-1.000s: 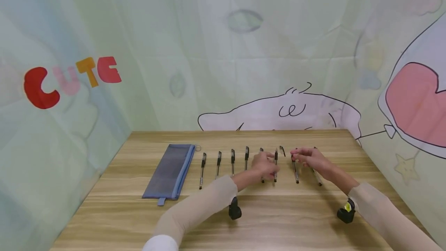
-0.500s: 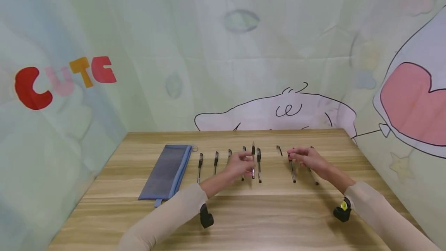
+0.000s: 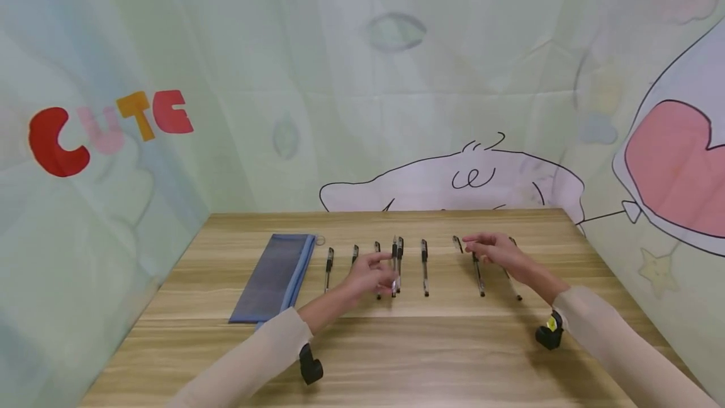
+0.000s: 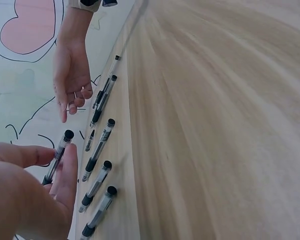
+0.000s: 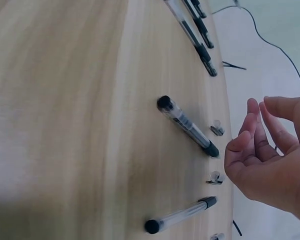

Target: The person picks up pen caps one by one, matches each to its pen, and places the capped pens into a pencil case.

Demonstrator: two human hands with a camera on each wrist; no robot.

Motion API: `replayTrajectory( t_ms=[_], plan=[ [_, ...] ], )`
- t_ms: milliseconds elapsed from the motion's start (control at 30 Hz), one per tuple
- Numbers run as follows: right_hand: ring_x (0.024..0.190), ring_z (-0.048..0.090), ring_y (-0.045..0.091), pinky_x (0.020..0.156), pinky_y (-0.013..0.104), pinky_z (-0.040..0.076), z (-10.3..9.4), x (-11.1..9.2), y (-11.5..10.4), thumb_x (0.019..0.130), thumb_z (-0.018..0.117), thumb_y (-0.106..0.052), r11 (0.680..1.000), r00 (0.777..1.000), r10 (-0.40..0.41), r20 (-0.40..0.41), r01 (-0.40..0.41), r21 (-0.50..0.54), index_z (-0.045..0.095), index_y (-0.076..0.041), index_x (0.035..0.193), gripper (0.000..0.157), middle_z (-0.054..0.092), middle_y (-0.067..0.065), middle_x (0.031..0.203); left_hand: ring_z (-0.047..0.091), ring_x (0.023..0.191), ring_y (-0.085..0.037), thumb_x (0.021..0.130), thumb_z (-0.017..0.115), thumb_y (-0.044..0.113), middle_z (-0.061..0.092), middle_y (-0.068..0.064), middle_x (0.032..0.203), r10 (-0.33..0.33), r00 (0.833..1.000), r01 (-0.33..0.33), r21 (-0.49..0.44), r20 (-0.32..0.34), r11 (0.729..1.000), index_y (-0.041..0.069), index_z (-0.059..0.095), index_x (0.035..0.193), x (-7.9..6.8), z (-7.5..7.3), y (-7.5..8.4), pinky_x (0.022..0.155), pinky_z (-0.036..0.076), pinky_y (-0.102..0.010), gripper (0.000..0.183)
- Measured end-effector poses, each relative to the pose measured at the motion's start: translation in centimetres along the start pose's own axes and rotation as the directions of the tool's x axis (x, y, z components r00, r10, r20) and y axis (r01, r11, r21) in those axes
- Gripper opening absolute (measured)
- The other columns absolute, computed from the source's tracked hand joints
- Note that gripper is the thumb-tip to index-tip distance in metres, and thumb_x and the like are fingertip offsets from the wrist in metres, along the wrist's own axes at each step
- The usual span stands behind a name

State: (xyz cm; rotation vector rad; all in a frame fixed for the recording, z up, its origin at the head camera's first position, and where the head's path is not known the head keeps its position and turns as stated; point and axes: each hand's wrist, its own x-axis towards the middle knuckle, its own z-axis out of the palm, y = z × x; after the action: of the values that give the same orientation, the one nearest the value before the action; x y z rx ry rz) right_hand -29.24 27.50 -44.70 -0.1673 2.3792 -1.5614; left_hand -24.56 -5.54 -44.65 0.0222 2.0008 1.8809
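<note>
1. The person's left hand [image 3: 365, 274] pinches an uncapped pen [image 3: 394, 250] between thumb and fingers, tip pointing away from the person. A second ago, this pen was right of the fifth pen [image 3: 425, 266] from the left; now it is farther left, just left of the fourth pen [image 3: 399, 247].
2. That fifth pen, partly covered by the left hand a second ago, now shows its full length on the table [image 3: 453, 345].
3. The right hand [image 3: 501, 254] appears to grip nothing, its fingers loosely bent, thumb tip near the index fingertip. Half a second ago its fingertips were at the top of the next pen [image 3: 479, 279]; now they are nearer the loose cap [image 3: 457, 244].
4. The mesh pouch [image 3: 269, 279] lies flat at the left, as before, but the left sleeve [image 3: 266, 345] now partly covers its lower tab.
5. The left forearm and hand hide the lower parts of the two leftmost pens; the right hand covers part of the rightmost pen [image 3: 518, 293].
6. Whether the uncapped pen touches the fourth pen cannot be told.
</note>
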Motion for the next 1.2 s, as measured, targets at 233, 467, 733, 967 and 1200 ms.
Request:
replayTrajectory(
  t_ms=[233,467,733,967,1200],
  plan=[
    [0.104,0.061,0.018,0.078,0.027,0.051,-0.6,2.3,-0.1,0.106,0.055,-0.022,0.997,0.999,-0.027,-0.026,0.025,-0.068,0.052,0.006,0.143,0.047,0.069,0.017,0.125,0.070,0.078,-0.015,0.091,0.070,0.000,0.071,-0.021,0.114,0.003,1.000,-0.003,0.006,0.015,1.000,-0.001,0.046,0.149,-0.7,-0.7,-0.3,0.078,0.067,-0.034,0.063],
    [0.120,0.061,0.036,0.096,0.038,0.055,-0.7,4.5,0.3,0.105,0.057,-0.021,0.962,0.995,-0.082,-0.064,0.063,-0.264,0.058,0.004,0.139,0.042,0.062,0.027,0.136,0.069,0.074,-0.012,0.091,0.070,-0.002,0.067,-0.027,0.124,0.004,1.000,-0.003,-0.017,0.030,1.000,-0.003,0.045,0.149,-0.8,-1.0,-0.9,0.073,0.066,-0.028,0.063],
    [0.085,0.066,0.026,0.064,0.026,0.052,-0.2,5.9,1.1,0.096,0.067,-0.009,0.840,0.962,-0.270,-0.041,0.215,-0.499,0.068,0.009,0.119,0.029,0.074,0.024,0.102,0.069,0.075,-0.013,0.092,0.069,-0.001,0.069,-0.023,0.117,0.020,0.998,-0.020,-0.011,0.056,1.000,-0.003,0.046,0.147,-0.8,-1.1,-1.4,0.074,0.067,-0.030,0.061],
    [0.084,0.069,0.031,0.064,0.029,0.057,0.4,6.1,1.4,0.094,0.070,-0.007,0.816,0.954,-0.300,-0.022,0.244,-0.524,0.069,0.011,0.114,0.027,0.074,0.027,0.100,0.070,0.077,-0.013,0.093,0.069,0.001,0.069,-0.024,0.118,0.010,0.996,-0.009,-0.005,0.084,1.000,-0.003,0.046,0.148,-0.9,-1.0,-1.9,0.073,0.066,-0.029,0.060],
    [0.086,0.070,0.033,0.067,0.032,0.059,1.0,6.3,1.0,0.093,0.071,-0.009,0.805,0.956,-0.293,-0.012,0.240,-0.542,0.071,0.009,0.112,0.026,0.075,0.026,0.099,0.071,0.078,-0.013,0.093,0.070,0.003,0.069,-0.025,0.120,0.025,0.995,-0.024,-0.013,0.093,1.000,-0.002,0.045,0.148,-1.1,-1.0,-1.9,0.078,0.067,-0.031,0.061]
  ],
)
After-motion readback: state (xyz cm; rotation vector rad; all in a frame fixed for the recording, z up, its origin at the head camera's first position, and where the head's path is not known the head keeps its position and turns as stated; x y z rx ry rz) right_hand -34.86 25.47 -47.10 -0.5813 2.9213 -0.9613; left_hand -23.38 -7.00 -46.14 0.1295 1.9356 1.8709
